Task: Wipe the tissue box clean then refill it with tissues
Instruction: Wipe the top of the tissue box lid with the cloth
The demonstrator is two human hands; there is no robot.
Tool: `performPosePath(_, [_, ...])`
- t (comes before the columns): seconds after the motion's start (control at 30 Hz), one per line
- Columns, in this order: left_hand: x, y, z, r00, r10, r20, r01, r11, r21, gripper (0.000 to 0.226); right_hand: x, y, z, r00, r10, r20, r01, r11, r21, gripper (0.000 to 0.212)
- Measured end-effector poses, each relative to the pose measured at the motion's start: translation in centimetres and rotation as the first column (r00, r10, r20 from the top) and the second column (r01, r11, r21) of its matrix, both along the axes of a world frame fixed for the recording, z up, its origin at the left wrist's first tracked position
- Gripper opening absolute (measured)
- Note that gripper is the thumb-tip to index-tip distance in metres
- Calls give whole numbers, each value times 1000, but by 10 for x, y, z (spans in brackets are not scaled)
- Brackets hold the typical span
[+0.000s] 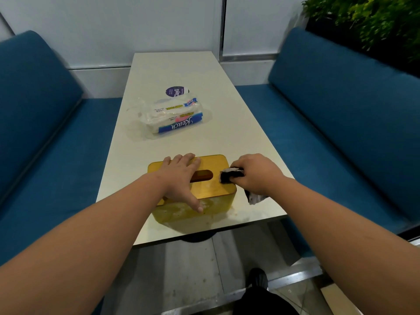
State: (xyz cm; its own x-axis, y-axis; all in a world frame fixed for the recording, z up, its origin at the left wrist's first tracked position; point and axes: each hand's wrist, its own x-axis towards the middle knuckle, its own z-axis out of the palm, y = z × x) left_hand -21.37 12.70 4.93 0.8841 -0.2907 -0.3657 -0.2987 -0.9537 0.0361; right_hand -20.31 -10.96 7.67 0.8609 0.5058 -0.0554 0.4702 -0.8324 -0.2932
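Note:
A yellow tissue box (217, 187) with a wooden lid and an oval slot sits near the front edge of the white table (227, 137). My left hand (181, 178) grips the box across its top, fingers over the far edge and thumb down the near side. My right hand (255, 173) holds a dark cloth (229, 175) bunched against the lid's right end; a loose end of it hangs below the hand. White smears show on the box's front face. A pack of tissues (172, 117) in clear blue-printed wrap lies farther back at the table's middle.
A round purple sticker (176, 91) lies behind the pack. Blue benches (341, 123) flank the table on both sides. A white wall closes the far end, with green plants (375, 23) at the top right. My dark shoe (256, 280) shows on the floor below.

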Motion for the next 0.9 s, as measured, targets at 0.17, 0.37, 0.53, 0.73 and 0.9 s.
performPosePath(0.17, [-2, -1, 0, 1000, 2, 12, -2, 1000, 11, 139, -6, 11, 6, 995, 89, -38, -90, 996, -28, 22])
performPosePath(0.37, [-3, -3, 3, 1000, 2, 22, -3, 1000, 28, 138, -12, 43, 0, 997, 75, 20, -73, 994, -84, 23])
performPosePath(0.53, [-3, -2, 3, 1000, 3, 11, -3, 1000, 18, 138, -1, 27, 5, 997, -54, 55, 61, 988, -139, 19])
performPosePath(0.73, [-3, -3, 3, 1000, 3, 20, -4, 1000, 23, 139, -10, 38, 13, 992, 89, -89, -99, 988, -118, 9])
performPosePath(0.9, [-4, -3, 3, 1000, 4, 20, -4, 1000, 22, 138, -8, 33, 15, 996, 32, -87, -42, 992, -122, 9])
